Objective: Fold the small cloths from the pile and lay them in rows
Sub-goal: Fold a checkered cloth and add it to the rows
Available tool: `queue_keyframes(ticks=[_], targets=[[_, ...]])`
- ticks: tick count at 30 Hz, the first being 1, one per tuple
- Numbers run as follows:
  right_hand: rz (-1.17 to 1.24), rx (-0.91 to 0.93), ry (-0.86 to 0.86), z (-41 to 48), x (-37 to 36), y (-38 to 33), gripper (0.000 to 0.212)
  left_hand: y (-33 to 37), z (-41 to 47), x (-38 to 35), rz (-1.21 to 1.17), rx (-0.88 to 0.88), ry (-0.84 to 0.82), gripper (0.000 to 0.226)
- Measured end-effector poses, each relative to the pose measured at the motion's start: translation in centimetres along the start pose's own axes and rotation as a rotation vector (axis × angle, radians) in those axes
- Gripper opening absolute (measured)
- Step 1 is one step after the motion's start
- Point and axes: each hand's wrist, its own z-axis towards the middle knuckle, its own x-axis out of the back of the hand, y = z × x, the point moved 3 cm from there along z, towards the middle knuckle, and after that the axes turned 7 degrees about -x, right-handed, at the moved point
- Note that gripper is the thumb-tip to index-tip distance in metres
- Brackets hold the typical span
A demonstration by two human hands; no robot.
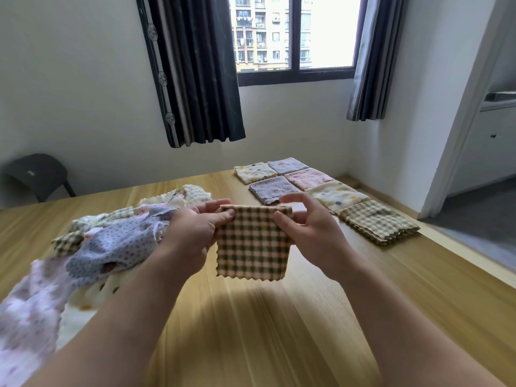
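Note:
A green-and-cream checked cloth (pixel 252 243) hangs folded in the air above the wooden table (pixel 279 331). My left hand (pixel 192 233) pinches its top left corner and my right hand (pixel 310 227) pinches its top right corner. The pile of loose cloths (pixel 111 238) lies at the left, just behind my left hand. Folded cloths lie in two rows at the far right: a checked one (pixel 378 220) nearest, then a dotted cream one (pixel 336 195), a pink one (pixel 308 177), two purple ones (pixel 272 189) and another cream one (pixel 254 171).
A dark chair (pixel 39 174) stands beyond the table's far left. A window with dark curtains (pixel 195 79) faces me. The table's right edge runs along an open doorway (pixel 474 196).

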Motion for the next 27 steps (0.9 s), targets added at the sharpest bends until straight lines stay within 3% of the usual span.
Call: queue_keyframes(ticks=[6, 11, 15, 22, 24, 27], targets=[[0.289, -0.242, 0.078, 0.2, 0.3, 1.0, 0.024, -2.3, 0.5, -0.6, 0.123, 0.011, 0.002, 0.004], [-0.27, -0.051, 0.217, 0.2, -0.3, 0.8, 0.021, -3.1, 0.1, -1.3, 0.357, -0.032, -0.033, 0.009], [-0.33, -0.112, 0.176, 0.5, -0.7, 1.7, 0.02, -3.6, -0.5, -1.3, 0.506, -0.2, 0.022, 0.005], [-0.506, -0.176, 0.139, 1.0, -0.2, 2.8, 0.02, -4.7, -1.1, -1.4, 0.77, -0.294, 0.02, 0.013], [-0.607, -0.186, 0.151, 0.9, 0.0, 3.1, 0.029, -4.8, -1.2, -1.2, 0.987, -0.349, -0.005, 0.025], [-0.762, -0.134, 0.227, 0.7, 0.2, 2.8, 0.04, -4.0, -1.8, -1.5, 1.316, -0.602, -0.03, 0.038]])
